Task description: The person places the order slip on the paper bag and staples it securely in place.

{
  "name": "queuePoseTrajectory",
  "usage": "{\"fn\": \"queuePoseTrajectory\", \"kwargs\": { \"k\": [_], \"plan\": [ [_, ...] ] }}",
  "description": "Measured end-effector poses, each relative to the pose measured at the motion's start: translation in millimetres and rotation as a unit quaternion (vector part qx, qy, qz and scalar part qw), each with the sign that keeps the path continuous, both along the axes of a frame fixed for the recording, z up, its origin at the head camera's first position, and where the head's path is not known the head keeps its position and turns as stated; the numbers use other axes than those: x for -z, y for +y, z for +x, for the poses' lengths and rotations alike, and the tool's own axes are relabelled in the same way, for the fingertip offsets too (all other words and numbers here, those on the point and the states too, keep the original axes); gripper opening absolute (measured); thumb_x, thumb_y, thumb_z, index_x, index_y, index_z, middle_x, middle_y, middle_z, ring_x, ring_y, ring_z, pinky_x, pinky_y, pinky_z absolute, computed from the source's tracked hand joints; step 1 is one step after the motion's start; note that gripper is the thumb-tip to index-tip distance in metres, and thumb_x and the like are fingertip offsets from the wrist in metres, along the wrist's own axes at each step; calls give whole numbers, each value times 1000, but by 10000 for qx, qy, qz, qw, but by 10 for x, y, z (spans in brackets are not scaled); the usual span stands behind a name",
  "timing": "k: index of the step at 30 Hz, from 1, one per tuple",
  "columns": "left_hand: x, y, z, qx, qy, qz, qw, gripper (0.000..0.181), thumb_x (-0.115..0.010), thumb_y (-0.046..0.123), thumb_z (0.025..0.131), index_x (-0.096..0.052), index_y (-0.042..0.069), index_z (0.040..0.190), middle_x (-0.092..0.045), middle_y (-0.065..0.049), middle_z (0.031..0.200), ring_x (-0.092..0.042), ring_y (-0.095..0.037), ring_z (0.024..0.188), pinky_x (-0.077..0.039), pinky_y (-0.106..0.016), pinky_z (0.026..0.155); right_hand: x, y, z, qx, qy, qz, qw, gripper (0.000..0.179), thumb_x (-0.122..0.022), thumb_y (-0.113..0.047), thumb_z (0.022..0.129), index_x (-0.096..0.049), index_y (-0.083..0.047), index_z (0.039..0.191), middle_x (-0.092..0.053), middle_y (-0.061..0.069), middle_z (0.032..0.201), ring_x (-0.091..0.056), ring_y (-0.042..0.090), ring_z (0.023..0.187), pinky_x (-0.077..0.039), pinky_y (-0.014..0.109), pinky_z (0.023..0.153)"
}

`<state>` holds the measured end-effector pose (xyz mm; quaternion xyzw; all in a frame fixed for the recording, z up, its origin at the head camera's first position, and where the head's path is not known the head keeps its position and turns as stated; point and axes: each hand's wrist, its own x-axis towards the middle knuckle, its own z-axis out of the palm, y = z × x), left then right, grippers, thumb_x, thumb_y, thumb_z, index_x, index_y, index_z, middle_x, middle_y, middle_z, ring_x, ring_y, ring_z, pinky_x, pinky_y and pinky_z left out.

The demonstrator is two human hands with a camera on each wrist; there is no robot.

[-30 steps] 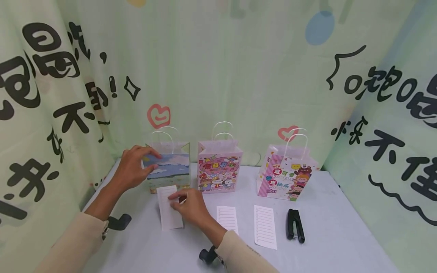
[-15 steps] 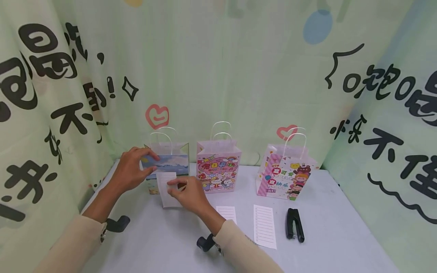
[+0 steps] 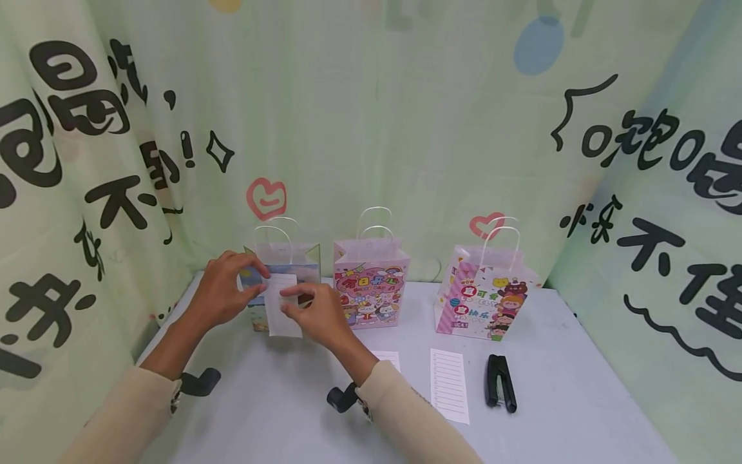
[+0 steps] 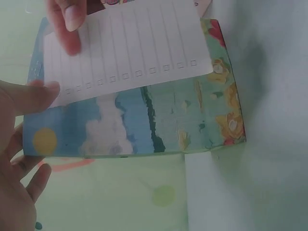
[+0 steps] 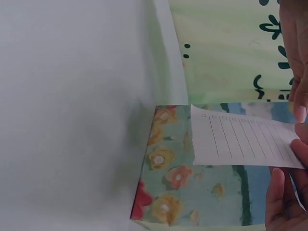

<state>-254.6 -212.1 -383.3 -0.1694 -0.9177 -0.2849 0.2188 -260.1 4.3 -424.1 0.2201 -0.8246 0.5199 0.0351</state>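
A gift bag (image 3: 307, 274) printed with sky, sea and flowers stands at the left. My left hand (image 3: 223, 287) holds it near its top left corner. In the left wrist view, the left thumb lies at the corner of a lined checklist slip (image 4: 134, 53), over the bag's painted front (image 4: 159, 115). With thumb and fingers, my right hand (image 3: 319, 316) pinches that slip by its edge. The slip is up against the bag's front, its lines and small boxes showing in the right wrist view (image 5: 236, 139). My right fingers hide part of the bag.
Two pink cartoon gift bags stand to the right, one in the middle (image 3: 371, 290) and one farther over (image 3: 484, 299). A checklist slip (image 3: 449, 386) lies on the white table (image 3: 556, 386); another (image 3: 390, 358) is partly covered by my right arm. A black stapler (image 3: 501, 383) lies alongside.
My right hand has raised the slip from low in front of the left bag to higher on its front, bringing its top corner to my left fingers. My left hand has barely moved.
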Motion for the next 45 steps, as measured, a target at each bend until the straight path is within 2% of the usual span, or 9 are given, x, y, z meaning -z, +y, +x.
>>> {"fn": "queuePoseTrajectory", "kwargs": {
  "k": [15, 24, 37, 41, 45],
  "plan": [
    [30, 34, -27, -137, 82, 39, 9999, 26, -87, -2, 82, -77, 10, 102, -78, -16, 114, -61, -38, 109, -53, -60, 94, -87, -59, -22, 107, -72, -201, 9997, 22, -81, -20, 96, -82, -17, 118, -76, 2, 115, -69, 9, 93, -59, 22, 79],
    [81, 69, -31, -196, 502, 110, 9985, 25, -90, -2, 80, -78, 9, 98, -78, -15, 104, -63, -36, 104, -55, -58, 88, -87, -64, -34, 151, -83, -303, 9994, 20, -80, -19, 96, -83, -17, 116, -76, 1, 115, -68, 8, 92, -58, 21, 80],
    [124, 93, -74, -378, 853, 119, 9956, 25, -91, -4, 77, -77, 7, 95, -78, -14, 96, -64, -34, 97, -54, -53, 82, -94, -50, -56, 26, -85, -472, 9988, 25, -82, -17, 94, -81, -16, 119, -76, 3, 115, -70, 9, 92, -58, 19, 80],
    [139, 101, -84, -410, 970, 88, 9944, 26, -91, -6, 76, -77, 7, 94, -78, -13, 94, -63, -34, 95, -52, -53, 81, -79, -12, -9, 125, 53, -502, 9986, 27, -82, -14, 93, -79, -15, 119, -75, 4, 121, -73, 18, 100, -59, 21, 84],
    [140, 113, -91, -367, 1008, 113, 9942, 27, -91, -6, 75, -76, 8, 92, -78, -13, 94, -64, -34, 95, -52, -52, 81, -55, 85, 99, 424, 473, -268, 9976, 26, -82, -12, 92, -78, -16, 117, -72, 2, 123, -73, 24, 105, -61, 28, 85]
  ]
}}
